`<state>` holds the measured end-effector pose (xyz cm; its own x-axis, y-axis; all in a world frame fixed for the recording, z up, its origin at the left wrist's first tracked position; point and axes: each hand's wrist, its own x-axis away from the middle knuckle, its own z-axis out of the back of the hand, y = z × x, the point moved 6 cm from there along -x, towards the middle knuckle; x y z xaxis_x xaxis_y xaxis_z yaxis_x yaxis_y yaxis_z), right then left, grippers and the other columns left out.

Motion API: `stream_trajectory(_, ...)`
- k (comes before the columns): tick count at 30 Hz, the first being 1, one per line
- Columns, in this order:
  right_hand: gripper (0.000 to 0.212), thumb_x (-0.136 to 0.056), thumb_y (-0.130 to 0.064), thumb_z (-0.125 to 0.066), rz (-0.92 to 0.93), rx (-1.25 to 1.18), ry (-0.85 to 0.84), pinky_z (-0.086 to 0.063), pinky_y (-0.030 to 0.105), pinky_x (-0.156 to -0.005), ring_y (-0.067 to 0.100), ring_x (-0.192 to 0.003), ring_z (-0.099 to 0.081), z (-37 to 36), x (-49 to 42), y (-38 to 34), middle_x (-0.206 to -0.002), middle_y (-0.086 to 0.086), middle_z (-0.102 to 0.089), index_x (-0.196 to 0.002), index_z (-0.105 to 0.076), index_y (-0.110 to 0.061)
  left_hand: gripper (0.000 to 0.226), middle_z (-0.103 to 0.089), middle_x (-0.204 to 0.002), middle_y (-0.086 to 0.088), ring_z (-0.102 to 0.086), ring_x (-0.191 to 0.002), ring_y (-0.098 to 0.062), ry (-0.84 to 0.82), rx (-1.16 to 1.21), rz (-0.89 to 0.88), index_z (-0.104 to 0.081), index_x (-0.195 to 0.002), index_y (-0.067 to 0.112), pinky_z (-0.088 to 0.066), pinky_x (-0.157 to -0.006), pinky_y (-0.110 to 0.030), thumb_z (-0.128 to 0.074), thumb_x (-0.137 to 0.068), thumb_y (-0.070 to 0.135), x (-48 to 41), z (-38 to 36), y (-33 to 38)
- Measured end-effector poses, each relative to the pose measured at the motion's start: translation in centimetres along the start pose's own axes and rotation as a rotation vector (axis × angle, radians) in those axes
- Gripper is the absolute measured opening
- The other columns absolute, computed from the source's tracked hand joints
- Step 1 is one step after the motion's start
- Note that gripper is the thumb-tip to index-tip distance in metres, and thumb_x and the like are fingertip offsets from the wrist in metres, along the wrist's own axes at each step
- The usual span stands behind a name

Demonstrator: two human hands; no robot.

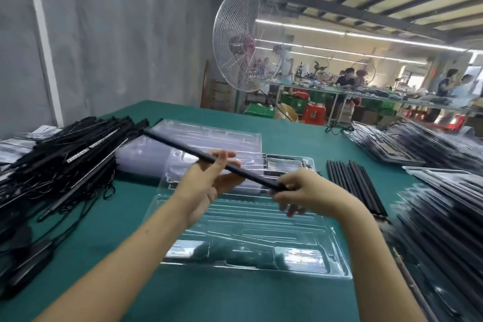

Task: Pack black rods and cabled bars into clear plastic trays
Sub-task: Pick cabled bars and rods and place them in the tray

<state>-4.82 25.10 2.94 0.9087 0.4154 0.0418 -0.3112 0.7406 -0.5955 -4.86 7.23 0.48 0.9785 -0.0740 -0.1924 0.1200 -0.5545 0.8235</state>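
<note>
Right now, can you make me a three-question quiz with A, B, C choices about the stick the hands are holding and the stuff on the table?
1. Where is the loose row of black rods?
A. on the table to the right of the clear tray
B. inside the fan
C. on the floor

2. What colour is the table top?
A. red
B. green
C. white

3. How is the black rod held?
A. lying in the tray
B. by one hand only
C. by both hands, above the tray

Answers:
1 A: the rods lie side by side on the table, right of the clear plastic tray.
2 B: the bare cloth around the tray is green.
3 C: the left hand grips its middle and the right hand its near end, raised over the tray.
</note>
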Motion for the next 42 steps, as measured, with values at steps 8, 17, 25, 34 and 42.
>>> stream_trajectory(8, 0.012, -0.079, -0.013, -0.074, -0.133, -0.041, 0.025, -0.039, 0.013, -0.045, 0.002, -0.046, -0.051, -0.8, -1.1, 8.2, -0.051, -0.008, -0.06, -0.074, -0.065, -0.019, 0.026, -0.07, -0.072, -0.013, -0.07, -0.063, -0.021, 0.236, -0.283, 0.159, -0.057, -0.098, 0.002, -0.056, -0.051, -0.026, -0.068, -0.075, -0.003, 0.3, 10.1, -0.4)
stream_trajectory(17, 0.015, -0.072, -0.024, -0.079, -0.111, 0.231, 0.391, -0.05, 0.029, -0.073, 0.011, -0.074, -0.055, -1.6, -3.2, 9.0, -0.07, -0.01, -0.055, -0.072, -0.064, -0.021, 0.017, -0.067, -0.076, 0.005, -0.06, -0.075, -0.01, 0.251, -1.327, -0.133, -0.068, -0.068, 0.029, -0.041, -0.064, -0.022, -0.082, -0.071, 0.02, 0.1, 12.8, 1.7)
stream_trajectory(25, 0.007, -0.081, -0.007, -0.067, -0.211, 0.099, 0.471, -0.042, 0.02, -0.071, 0.011, -0.076, -0.056, -1.1, -2.1, 11.9, -0.081, 0.001, -0.065, -0.077, -0.066, -0.013, 0.016, -0.052, -0.083, 0.003, -0.048, -0.088, -0.016, 0.254, -1.57, -0.163, -0.064, -0.067, 0.028, -0.041, -0.08, -0.034, -0.077, -0.077, 0.031, 0.0, 13.4, -0.1)
stream_trajectory(34, 0.015, -0.087, -0.014, -0.058, -0.63, 0.009, 0.657, -0.046, 0.034, -0.077, 0.028, -0.092, -0.055, 0.9, -0.3, 15.6, -0.098, 0.014, -0.061, -0.098, -0.057, -0.003, 0.032, -0.058, -0.088, -0.001, -0.054, -0.093, -0.026, 0.501, -1.562, 0.018, -0.05, -0.087, 0.017, -0.045, -0.076, -0.037, -0.063, -0.085, 0.046, -0.2, 16.9, -0.9)
stream_trajectory(42, 0.019, -0.084, -0.009, -0.068, -0.635, -0.128, 0.347, -0.047, 0.026, -0.051, 0.016, -0.055, -0.054, 0.0, -0.1, 14.4, -0.075, 0.012, -0.064, -0.072, -0.054, -0.004, 0.034, -0.066, -0.07, -0.006, -0.059, -0.067, -0.015, 0.407, -1.308, 0.068, -0.05, -0.086, 0.016, -0.036, -0.056, -0.028, -0.074, -0.078, 0.039, -0.1, 17.5, -0.2)
